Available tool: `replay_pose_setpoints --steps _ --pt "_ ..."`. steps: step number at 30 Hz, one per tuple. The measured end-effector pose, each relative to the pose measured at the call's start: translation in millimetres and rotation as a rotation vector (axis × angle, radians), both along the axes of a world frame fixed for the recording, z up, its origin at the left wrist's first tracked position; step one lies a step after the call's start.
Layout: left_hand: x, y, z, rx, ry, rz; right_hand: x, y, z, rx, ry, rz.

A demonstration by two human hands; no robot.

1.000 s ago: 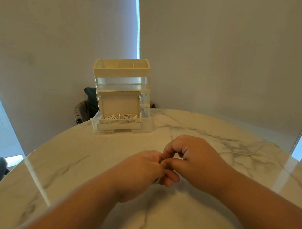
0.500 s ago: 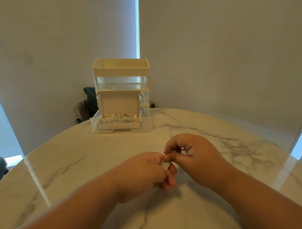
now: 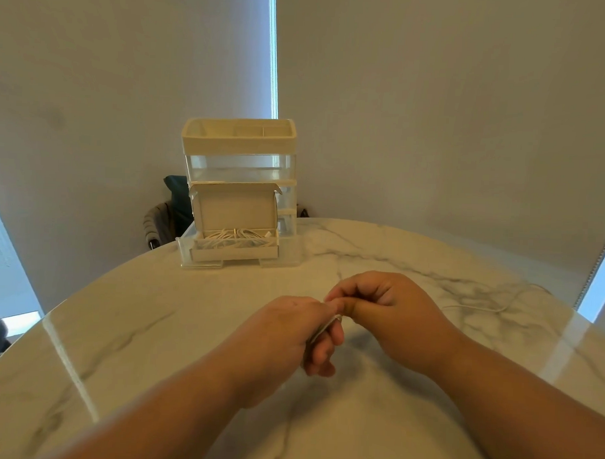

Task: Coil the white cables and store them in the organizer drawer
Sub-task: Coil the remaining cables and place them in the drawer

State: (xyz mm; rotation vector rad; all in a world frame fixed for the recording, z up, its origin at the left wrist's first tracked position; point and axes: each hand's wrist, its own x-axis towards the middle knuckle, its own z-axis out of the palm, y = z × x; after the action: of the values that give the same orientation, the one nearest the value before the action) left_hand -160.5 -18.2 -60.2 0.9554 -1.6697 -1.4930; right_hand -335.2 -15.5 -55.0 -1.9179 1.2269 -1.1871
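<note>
A small white cable coil [image 3: 326, 329] sits between the 2 hands, above the middle of the marble table [image 3: 146, 330]. The left hand [image 3: 290, 335] grips it, fingers curled under and round the bundle, so only a short run of strands shows. The right hand [image 3: 384, 302] is pressed up against the left, its fingers curled and its thumb pinching at the coil's upper end; the exact contact is partly hidden.

A 2nd, loose white cable [image 3: 476, 308] lies uncoiled on the table, well to the right of the hands.

At the far edge of the table stands a cream and clear plastic organizer [image 3: 239, 141]. Its clear bottom drawer [image 3: 290, 254] is pulled out. In the drawer rests an open cardboard box [image 3: 235, 209], lid standing upright, with several coiled white cables [image 3: 235, 236] inside.

Behind the table, left of the organizer, part of a dark chair [image 3: 162, 221] shows against the grey wall.
</note>
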Motion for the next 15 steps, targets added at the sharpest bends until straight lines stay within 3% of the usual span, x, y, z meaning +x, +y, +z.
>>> replay_pose_setpoints --steps 8,15 --pt "-1 1 2 0.048 0.057 0.024 4 -3 -9 0.132 -0.137 0.123" --pt "2 1 2 0.034 0.091 -0.012 9 -4 -11 0.083 -0.138 0.067"
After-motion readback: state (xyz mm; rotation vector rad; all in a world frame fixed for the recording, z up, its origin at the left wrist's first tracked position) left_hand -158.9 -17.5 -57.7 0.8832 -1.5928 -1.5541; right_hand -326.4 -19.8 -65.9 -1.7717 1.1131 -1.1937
